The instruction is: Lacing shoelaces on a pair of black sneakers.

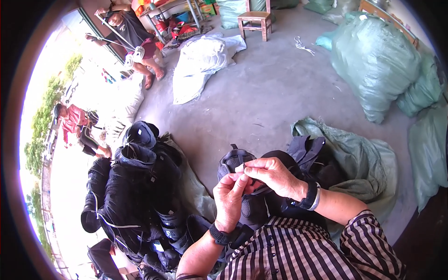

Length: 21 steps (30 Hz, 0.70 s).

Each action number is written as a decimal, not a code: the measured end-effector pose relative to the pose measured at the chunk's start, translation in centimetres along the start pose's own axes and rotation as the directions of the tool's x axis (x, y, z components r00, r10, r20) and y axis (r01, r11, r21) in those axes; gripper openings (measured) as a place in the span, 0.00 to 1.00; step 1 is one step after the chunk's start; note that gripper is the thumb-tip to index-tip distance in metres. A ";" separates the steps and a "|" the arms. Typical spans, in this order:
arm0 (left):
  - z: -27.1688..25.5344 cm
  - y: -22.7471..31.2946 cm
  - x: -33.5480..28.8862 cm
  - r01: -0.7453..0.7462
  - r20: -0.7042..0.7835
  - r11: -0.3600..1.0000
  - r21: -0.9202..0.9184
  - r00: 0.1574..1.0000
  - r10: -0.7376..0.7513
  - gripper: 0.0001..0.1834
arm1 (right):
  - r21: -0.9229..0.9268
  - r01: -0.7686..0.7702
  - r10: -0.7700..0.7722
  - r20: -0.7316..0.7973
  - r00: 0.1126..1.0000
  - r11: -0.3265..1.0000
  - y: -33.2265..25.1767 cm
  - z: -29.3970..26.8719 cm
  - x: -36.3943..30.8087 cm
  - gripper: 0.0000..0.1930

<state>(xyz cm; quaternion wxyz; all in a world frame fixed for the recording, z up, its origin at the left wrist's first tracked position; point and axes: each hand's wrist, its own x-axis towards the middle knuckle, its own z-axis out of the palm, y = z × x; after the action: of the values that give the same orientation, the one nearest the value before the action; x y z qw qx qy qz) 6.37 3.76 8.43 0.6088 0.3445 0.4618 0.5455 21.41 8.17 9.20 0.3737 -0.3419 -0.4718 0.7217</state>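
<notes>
My left hand (227, 198) and my right hand (275, 176) meet over my lap, thumbs and fingertips pinched together. Between them shows a small white piece (240, 168), like a tag, beside a narrow dark strip; the fingers cover part of it. Under and behind my hands lies a black padded piece with a mesh lining (232, 161), partly hidden by them. More black padded gear (305, 151) rests just right of it on a green woven sack (368, 161). Dark bands circle both wrists.
At left stands a tall heap of black padded gear (140, 182) with white cords. A white sack (198, 65) lies on the grey floor (261, 88). Large green sacks (373, 60) crowd the right, near a wooden chair (255, 23). Two people (123, 35) sit at the left.
</notes>
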 end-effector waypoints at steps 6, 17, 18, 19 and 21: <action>0.4 -0.1 0.0 -0.001 -0.011 1.000 0.013 1.000 0.001 0.09 | 0.312 -0.206 0.194 0.068 0.979 0.928 0.3 -0.2 0.0 0.13; 1.9 2.8 1.2 -0.161 0.176 0.950 0.269 0.977 0.116 0.24 | -0.426 0.563 -0.630 -0.022 0.776 0.708 -4.0 0.6 -0.1 0.11; 2.5 3.4 1.3 -0.243 0.184 0.919 0.310 0.964 0.193 0.25 | -0.353 0.624 -0.669 -0.010 0.743 0.698 -4.9 1.0 -0.1 0.10; 2.9 3.5 1.7 -0.326 0.231 0.901 0.287 0.936 0.265 0.27 | -0.232 0.539 -0.561 -0.037 0.827 0.810 -6.2 1.2 -0.4 0.10; 3.3 3.9 1.7 -0.309 0.338 0.930 0.200 0.912 0.231 0.26 | 0.013 0.430 -0.430 -0.038 0.902 0.903 -7.3 1.4 -0.4 0.10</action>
<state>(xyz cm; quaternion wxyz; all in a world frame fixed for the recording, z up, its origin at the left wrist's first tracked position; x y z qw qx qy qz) 8.06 6.37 12.83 0.5433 0.5601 0.3732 0.5017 22.02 9.25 16.57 0.5351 -0.2378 -0.5215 0.6206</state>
